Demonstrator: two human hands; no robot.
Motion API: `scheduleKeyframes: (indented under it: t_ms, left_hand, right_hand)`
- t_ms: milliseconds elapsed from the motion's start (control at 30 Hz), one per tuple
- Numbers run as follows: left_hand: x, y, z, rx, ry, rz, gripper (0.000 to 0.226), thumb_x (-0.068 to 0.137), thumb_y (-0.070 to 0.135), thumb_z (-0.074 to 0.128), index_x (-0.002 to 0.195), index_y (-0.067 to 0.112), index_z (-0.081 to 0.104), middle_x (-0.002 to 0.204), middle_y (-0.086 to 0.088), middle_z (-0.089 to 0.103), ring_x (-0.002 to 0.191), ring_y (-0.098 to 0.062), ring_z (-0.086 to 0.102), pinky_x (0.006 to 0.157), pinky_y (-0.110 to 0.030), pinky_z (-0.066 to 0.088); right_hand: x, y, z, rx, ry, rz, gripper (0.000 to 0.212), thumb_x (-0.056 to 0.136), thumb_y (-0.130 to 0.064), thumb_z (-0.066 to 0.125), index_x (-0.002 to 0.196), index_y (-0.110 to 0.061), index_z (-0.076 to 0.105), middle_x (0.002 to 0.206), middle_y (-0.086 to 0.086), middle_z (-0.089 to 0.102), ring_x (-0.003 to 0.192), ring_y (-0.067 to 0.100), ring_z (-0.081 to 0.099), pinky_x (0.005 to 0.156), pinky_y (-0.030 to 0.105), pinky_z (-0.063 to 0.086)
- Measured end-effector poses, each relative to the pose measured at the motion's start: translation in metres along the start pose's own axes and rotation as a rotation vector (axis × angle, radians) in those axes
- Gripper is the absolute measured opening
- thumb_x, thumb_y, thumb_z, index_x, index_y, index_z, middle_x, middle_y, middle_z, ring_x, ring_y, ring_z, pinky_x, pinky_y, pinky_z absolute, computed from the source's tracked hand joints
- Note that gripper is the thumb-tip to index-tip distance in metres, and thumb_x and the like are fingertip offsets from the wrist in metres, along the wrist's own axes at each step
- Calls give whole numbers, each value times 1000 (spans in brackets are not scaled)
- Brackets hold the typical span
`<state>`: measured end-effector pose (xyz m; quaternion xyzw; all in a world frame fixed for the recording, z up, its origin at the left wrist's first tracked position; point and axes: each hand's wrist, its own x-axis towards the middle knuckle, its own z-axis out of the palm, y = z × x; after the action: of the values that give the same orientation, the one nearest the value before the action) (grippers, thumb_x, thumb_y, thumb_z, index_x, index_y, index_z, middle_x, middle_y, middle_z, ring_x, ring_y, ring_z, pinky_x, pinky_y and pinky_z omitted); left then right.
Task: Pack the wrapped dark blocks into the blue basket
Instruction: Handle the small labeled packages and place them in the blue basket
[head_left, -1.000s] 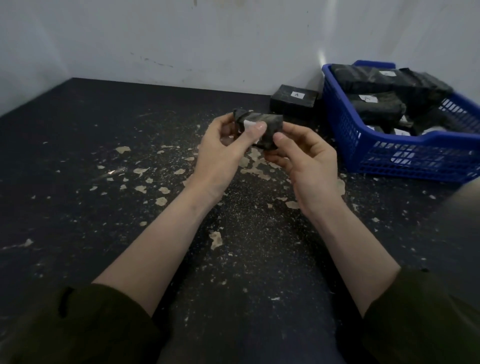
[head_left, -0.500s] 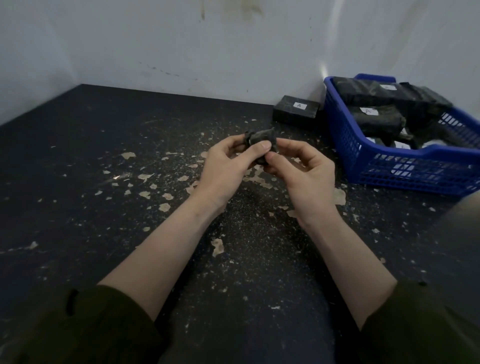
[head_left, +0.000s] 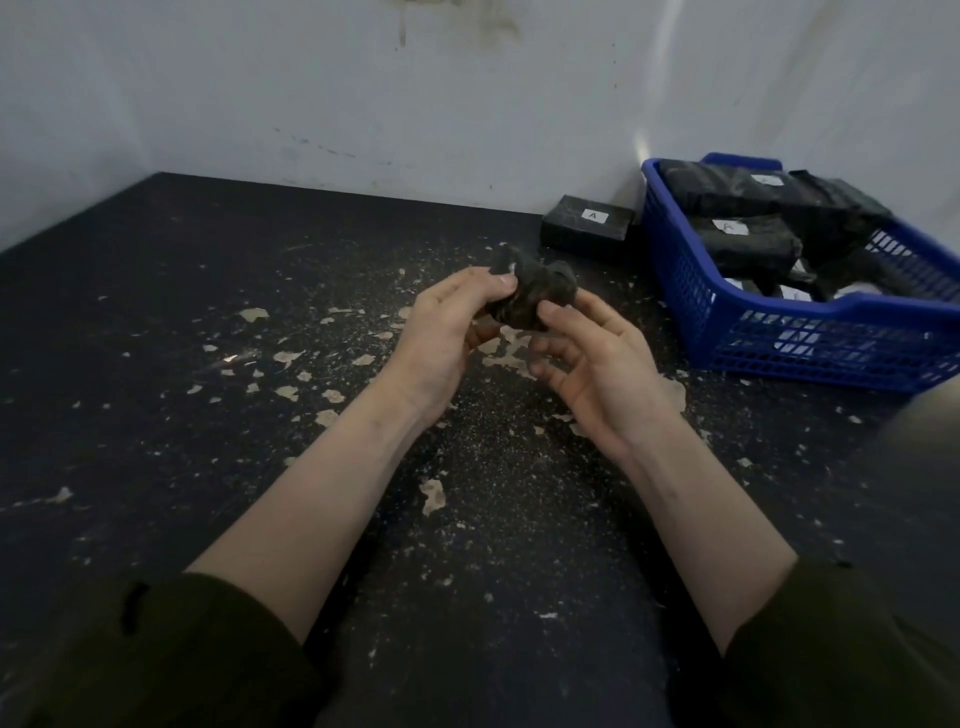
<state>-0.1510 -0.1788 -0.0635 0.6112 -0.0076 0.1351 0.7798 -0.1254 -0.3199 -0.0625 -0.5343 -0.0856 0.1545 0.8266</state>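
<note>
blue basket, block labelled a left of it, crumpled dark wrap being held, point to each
blue basket (head_left: 810, 353): head view, front mesh wall
block labelled a (head_left: 569, 219): head view, top face
crumpled dark wrap (head_left: 535, 291): head view, creased middle

One blue basket (head_left: 779, 353), at least three wrapped blocks (head_left: 743, 244) showing inside, more underneath that I can't count. One labelled block (head_left: 582, 228) on the table (head_left: 156, 312). One crumpled dark bundle (head_left: 535, 296). Two hands, left hand (head_left: 447, 332) and right hand (head_left: 597, 374). Flakes (head_left: 327, 415): loads.

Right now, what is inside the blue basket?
Several wrapped dark blocks lie piled inside the blue basket, two showing white labels. Whatever sits beneath them is covered, apart from white patches near the front wall.
</note>
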Motion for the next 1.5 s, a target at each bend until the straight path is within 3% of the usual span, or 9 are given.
scheduleKeyframes:
  t_ms: [133, 233, 333, 533, 867, 1033, 1233, 1367, 1500]
  left_hand:
    - [1, 2, -3, 4, 13, -54, 13, 86, 31, 61, 79, 23, 69, 80, 10, 66, 86, -7, 55, 75, -27, 41]
    - [3, 1, -3, -24, 81, -22, 11, 90, 26, 63, 82, 23, 70, 82, 6, 67, 86, -11, 56, 76, -27, 44]
    - [4, -3, -2, 59, 106, 32, 7, 83, 25, 69, 88, 20, 68, 87, 3, 69, 87, -11, 64, 81, -29, 53]
    - [2, -5, 3, 257, 209, 40, 6, 89, 13, 68, 91, 18, 69, 90, -2, 72, 85, -11, 67, 78, -22, 56]
    - [2, -7, 1, 302, 115, 35, 14, 87, 7, 67, 96, 17, 69, 90, 3, 72, 88, -8, 67, 83, -21, 53]
    - [2, -5, 2, 316, 112, 48, 17, 86, 5, 65, 96, 18, 68, 91, 4, 72, 89, -6, 66, 78, -14, 50]
    - [7, -11, -2, 266, 164, -19, 21, 86, 17, 71, 107, 18, 66, 105, 1, 72, 104, -14, 66, 95, -33, 53]
    - [6, -14, -5, 481, 281, 130, 16, 83, 22, 76, 96, 24, 67, 96, 5, 73, 92, -8, 70, 87, -37, 58]
    - [4, -9, -2, 341, 204, 76, 21, 86, 27, 73, 103, 15, 70, 101, -1, 73, 98, -15, 70, 86, -38, 59]
  right_hand:
    - [-1, 2, 3, 37, 19, -15, 25, 91, -4, 64, 115, -6, 60, 113, 14, 69, 90, 15, 70, 75, 31, 58]
    - [1, 0, 2, 80, 76, -49, 34, 87, -1, 68, 118, -3, 53, 105, 11, 71, 94, 20, 72, 78, 34, 61]
    - [1, -1, 1, -83, 124, -73, 43, 86, -5, 72, 124, -1, 55, 98, 7, 74, 87, 21, 73, 86, 41, 59]
    - [1, 5, 0, -292, 114, -160, 17, 91, -3, 66, 108, -6, 67, 78, -5, 74, 77, 16, 69, 75, 35, 58]
    - [2, 4, -1, -310, 149, -197, 15, 87, -1, 70, 100, -9, 68, 87, 3, 74, 79, 16, 72, 66, 25, 60]
    - [2, 5, -4, -274, 103, -211, 14, 91, -1, 63, 105, -5, 67, 90, 2, 72, 85, 18, 70, 80, 41, 59]
    - [2, 3, -4, -283, 131, -264, 25, 88, -7, 72, 112, -5, 67, 86, 0, 72, 76, 9, 71, 64, 21, 57]
    - [3, 3, -5, -287, 128, -271, 25, 86, -15, 74, 110, -12, 71, 101, 3, 74, 94, 15, 73, 82, 32, 60]
    - [4, 2, -5, -216, 95, -250, 20, 92, -6, 65, 109, -14, 73, 108, 7, 75, 103, 22, 72, 87, 36, 58]
